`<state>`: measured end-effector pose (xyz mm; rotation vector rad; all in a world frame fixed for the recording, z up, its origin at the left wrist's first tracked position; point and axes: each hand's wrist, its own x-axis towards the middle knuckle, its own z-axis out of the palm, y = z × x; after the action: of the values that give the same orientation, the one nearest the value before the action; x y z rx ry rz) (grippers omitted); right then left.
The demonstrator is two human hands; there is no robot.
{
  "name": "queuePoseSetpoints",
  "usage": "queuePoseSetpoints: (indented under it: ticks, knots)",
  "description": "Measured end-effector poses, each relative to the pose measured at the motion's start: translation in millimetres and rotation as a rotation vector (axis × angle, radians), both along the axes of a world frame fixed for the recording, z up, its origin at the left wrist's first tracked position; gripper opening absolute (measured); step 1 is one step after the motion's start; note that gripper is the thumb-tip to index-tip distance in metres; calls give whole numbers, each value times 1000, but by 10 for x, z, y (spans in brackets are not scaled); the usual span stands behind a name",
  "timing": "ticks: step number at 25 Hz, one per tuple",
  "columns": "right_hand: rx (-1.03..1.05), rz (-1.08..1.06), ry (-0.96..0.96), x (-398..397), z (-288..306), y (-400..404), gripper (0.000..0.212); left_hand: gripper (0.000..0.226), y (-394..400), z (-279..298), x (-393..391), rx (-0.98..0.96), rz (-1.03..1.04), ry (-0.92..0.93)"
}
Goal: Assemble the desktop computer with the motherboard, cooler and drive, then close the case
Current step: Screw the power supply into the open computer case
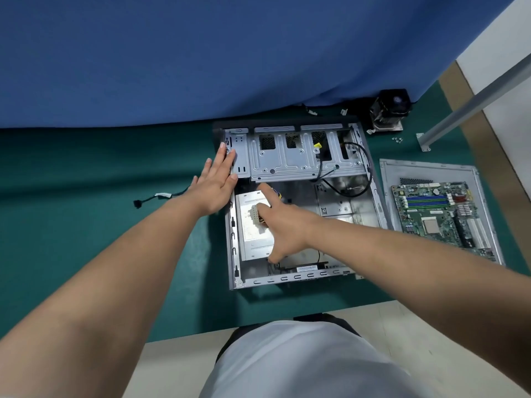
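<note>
The open grey computer case (376,196) lies on its side on the green table mat. My left hand (217,179) rests flat with fingers apart on the case's far-left corner by the drive cage (287,159). My right hand (280,222) reaches inside over the power supply (253,239), fingers curled around a white power connector (255,215) with its wire bundle. The green motherboard (436,211) lies on the removed side panel (388,179) to the right of the case. The black cooler (388,113) stands beyond the case's far-right corner.
A loose black cable (155,198) lies on the mat left of the case. A few small screws (398,140) sit near the cooler. A blue cloth wall (201,58) backs the table, and a metal bracket post (425,140) stands at the right.
</note>
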<state>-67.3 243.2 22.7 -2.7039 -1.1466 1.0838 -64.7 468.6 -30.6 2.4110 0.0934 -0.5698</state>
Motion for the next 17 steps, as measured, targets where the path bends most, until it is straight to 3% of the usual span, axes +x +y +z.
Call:
queuePoseSetpoints:
  ticks: [7, 15, 17]
  knots:
    - [172, -51, 81, -80, -110, -31, 78, 55, 9, -17, -3, -34, 4, -1]
    - [351, -156, 215, -74, -280, -162, 89, 57, 6, -5, -5, -52, 13, 2]
    - [431, -270, 247, 14, -273, -116, 89, 57, 0, 11, -4, -40, 13, 5]
